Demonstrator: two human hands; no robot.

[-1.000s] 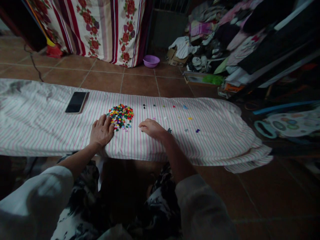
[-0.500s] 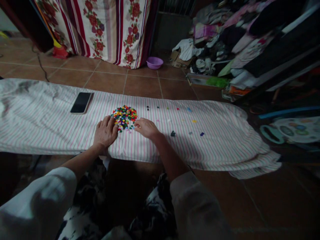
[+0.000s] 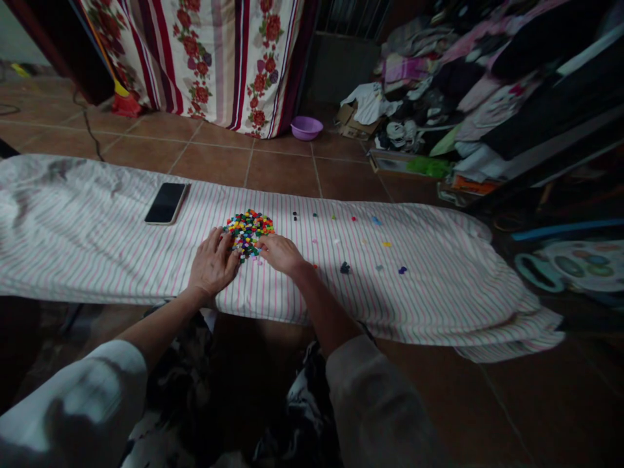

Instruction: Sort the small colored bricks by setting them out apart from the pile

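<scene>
A heap of small, bright multicoloured pieces (image 3: pixel 251 225), too small to name more exactly, lies on a striped cloth (image 3: pixel 121 260). My left hand (image 3: pixel 212 265) rests at the heap's left edge, palm down with fingers and thumb apart. At the heap's right side, my right hand (image 3: pixel 283 253) has its fingers bent together among the pieces; whatever is between the fingertips is hidden. Right of the heap, little colour groups sit in loose rows: black pieces (image 3: pixel 295 216), light blue pieces (image 3: pixel 376 220), yellow pieces (image 3: pixel 387 244), dark pieces (image 3: pixel 345 267) and purple pieces (image 3: pixel 402 270).
A phone (image 3: pixel 166 203) lies on the cloth left of the heap. Beyond, on the tiled floor (image 3: pixel 277 170), stand a purple basin (image 3: pixel 307 128) and a red dustpan (image 3: pixel 125 104). A floral curtain (image 3: pixel 224 58) hangs behind. Piled clothes (image 3: pixel 414 71) fill the back right.
My right hand has shifted left, its fingertips now further into the heap. My left thumb sits further out from the fingers. The whole view has moved slightly.
</scene>
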